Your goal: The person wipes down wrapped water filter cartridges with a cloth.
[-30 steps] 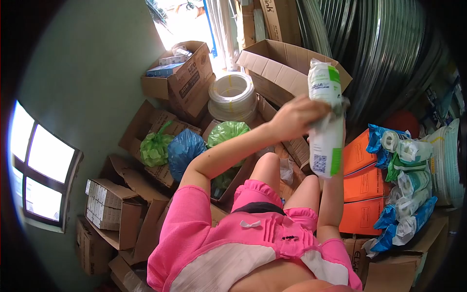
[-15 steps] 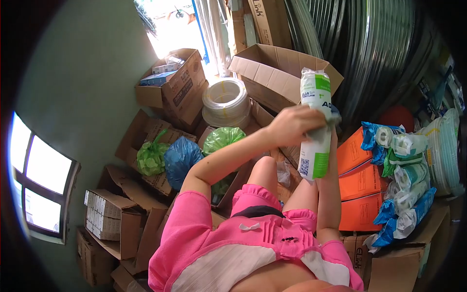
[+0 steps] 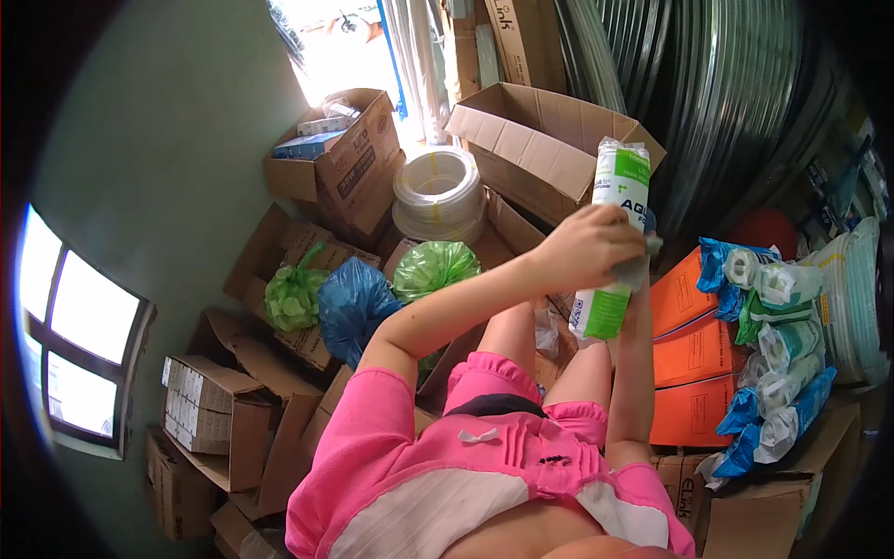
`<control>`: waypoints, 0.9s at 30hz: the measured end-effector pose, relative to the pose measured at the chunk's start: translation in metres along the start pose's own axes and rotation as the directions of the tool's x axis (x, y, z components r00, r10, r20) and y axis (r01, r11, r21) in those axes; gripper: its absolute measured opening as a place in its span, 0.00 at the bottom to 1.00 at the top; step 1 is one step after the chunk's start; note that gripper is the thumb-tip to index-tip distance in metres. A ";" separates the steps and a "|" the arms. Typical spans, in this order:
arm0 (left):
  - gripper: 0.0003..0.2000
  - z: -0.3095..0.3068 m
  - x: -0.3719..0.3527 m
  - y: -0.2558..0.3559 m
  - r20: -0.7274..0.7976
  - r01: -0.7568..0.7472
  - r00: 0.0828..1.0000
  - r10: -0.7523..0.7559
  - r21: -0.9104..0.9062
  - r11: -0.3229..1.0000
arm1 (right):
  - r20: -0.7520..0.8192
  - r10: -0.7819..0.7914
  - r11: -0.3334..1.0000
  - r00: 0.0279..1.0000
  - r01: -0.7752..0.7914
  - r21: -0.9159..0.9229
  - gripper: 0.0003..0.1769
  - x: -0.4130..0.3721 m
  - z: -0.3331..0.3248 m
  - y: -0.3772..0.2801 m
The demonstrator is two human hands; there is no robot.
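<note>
A long white and green plastic-wrapped package (image 3: 631, 182) with printed lettering is held up above my knees, its top leaning right. My left hand (image 3: 596, 247) lies across its middle, fingers curled round it. Greyish, partly see-through material (image 3: 633, 273) shows beside those fingers; I cannot make out what it is. My right forearm rises behind the package, which hides the right hand and its fingers.
Green bags (image 3: 435, 268) and a blue bag (image 3: 354, 303) lie among open cartons at left. Beyond them are a coil of clear tubing (image 3: 438, 191) and an empty carton (image 3: 521, 140). At right are orange boxes (image 3: 689, 349), wrapped rolls (image 3: 787, 340) and a pale hose coil (image 3: 852, 298).
The package's top has tilted to the right and come slightly lower. My left hand has shifted a little to the right with it. The whole view has moved slightly.
</note>
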State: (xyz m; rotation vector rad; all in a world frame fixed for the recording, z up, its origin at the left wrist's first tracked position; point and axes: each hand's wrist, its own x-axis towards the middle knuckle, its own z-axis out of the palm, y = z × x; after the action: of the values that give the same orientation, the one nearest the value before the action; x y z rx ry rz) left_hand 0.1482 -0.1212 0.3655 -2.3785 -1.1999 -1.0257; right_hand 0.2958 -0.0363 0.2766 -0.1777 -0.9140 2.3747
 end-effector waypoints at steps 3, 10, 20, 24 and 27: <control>0.24 0.001 0.017 -0.027 -0.167 0.120 0.982 -0.088 0.191 0.974 | -0.037 0.108 0.989 0.993 -0.111 -0.094 0.48 0.002 0.004 0.000; 0.22 0.015 0.008 -0.029 -0.008 0.093 0.996 -0.093 0.134 0.987 | -0.283 -0.011 0.999 0.959 0.001 -0.037 0.49 0.011 0.011 0.008; 0.23 -0.008 -0.035 0.015 0.110 -0.135 0.982 0.154 -0.164 0.977 | -0.066 -0.034 0.998 0.997 0.038 0.055 0.48 0.000 0.015 -0.015; 0.21 -0.014 -0.013 -0.034 -0.195 0.119 0.970 -0.144 -0.132 0.984 | -0.019 -0.008 1.000 1.000 0.008 0.027 0.37 -0.004 0.012 -0.003; 0.23 -0.011 -0.002 -0.049 -0.282 0.213 0.917 -0.283 -0.254 0.944 | -0.064 -0.032 0.999 0.997 0.033 0.015 0.39 0.010 0.029 -0.002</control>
State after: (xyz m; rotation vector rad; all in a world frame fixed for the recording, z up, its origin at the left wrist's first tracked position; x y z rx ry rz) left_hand 0.1035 -0.0977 0.3691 -2.1318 -1.3479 -1.6285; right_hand 0.2797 -0.0465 0.3011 -0.2291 -0.8610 2.3325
